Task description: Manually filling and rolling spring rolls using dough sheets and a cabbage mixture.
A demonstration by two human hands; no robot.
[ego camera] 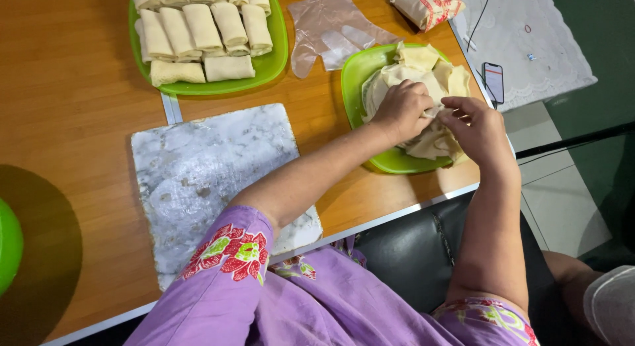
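Note:
A stack of thin pale wrapper sheets (423, 71) lies on a green plate (354, 75) at the table's right side. My left hand (400, 110) rests on top of the stack, fingers curled and pinching a sheet's edge. My right hand (477, 126) is at the stack's right side, fingertips gripping the same sheet's edge beside the left hand. A white marble slab (205, 167), dusted and bare, lies to the left of the plate in front of me.
A second green plate (274, 58) with several rolled wrappers (202, 32) sits at the back. A clear plastic glove (327, 32) lies beside it, a printed packet (430, 5) behind. A phone (494, 81) rests on a white cloth at right. A green bowl edge (8, 247) shows far left.

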